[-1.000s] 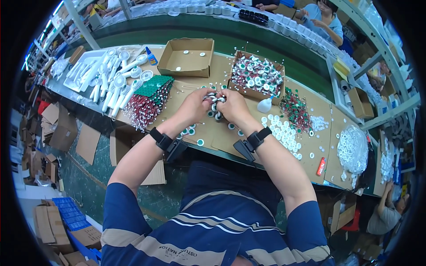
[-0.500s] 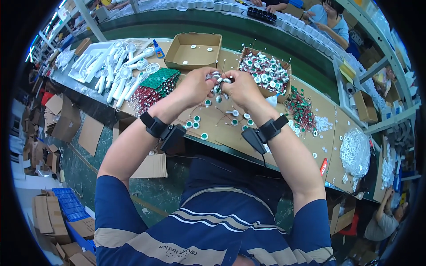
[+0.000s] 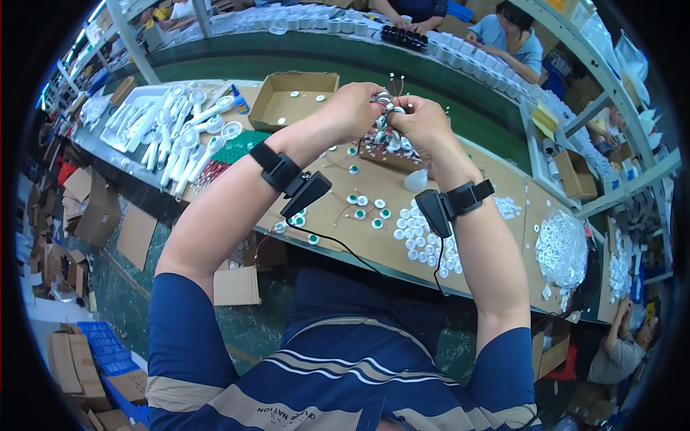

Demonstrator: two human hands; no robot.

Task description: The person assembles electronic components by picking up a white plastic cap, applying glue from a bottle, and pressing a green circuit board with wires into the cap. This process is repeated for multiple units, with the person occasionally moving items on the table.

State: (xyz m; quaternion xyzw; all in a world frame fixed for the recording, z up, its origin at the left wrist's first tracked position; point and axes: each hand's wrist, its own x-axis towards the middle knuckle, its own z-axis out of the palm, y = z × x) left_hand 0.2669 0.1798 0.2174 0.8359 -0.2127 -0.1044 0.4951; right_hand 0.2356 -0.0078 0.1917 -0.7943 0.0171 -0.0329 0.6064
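White round discs [image 3: 385, 103] with red leads were bunched in the joint grip of left hand [image 3: 356, 109] and right hand [image 3: 429, 127], above the filled cardboard box [image 3: 388, 157]. Half a second earlier the hands held them over the worktop [image 3: 503, 176], left of that box.

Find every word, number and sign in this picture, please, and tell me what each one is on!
Striped navy shirt: dark lettering on a beige band; I don't copy out printed words.
Small blue squeeze bottle: any print is too small to read.
Cardboard box at lower left: any print is too blurred to read.
I can't make out any other words, numbers or signs.
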